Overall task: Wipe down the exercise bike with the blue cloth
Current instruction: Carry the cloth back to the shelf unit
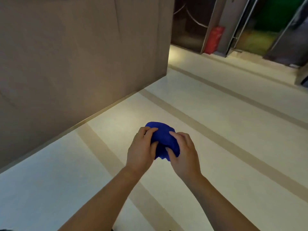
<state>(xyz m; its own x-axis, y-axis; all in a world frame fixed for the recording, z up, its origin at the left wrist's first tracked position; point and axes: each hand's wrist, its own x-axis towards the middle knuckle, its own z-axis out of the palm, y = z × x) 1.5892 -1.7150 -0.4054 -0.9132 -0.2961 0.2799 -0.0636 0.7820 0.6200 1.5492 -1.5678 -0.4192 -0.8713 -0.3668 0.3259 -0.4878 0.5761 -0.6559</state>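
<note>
1. Your left hand (141,150) and right hand (183,152) meet in front of you, both holding the blue cloth (164,140) above the floor (216,130).
2. The cloth is bunched into a rounded wad between your palms, its ragged lower edge hanging just below your thumbs.
3. Your left fingers (150,130) are curled and clamped over the cloth's top left side; your right fingers (175,134) are clamped on its right side, thumb pressed into the fabric.
4. The floor is pale with tan stripes running away from you.
5. A brown wall (75,64) stands to your left.
6. A red object (215,39), blurred, sits far ahead by dark frames.
</note>
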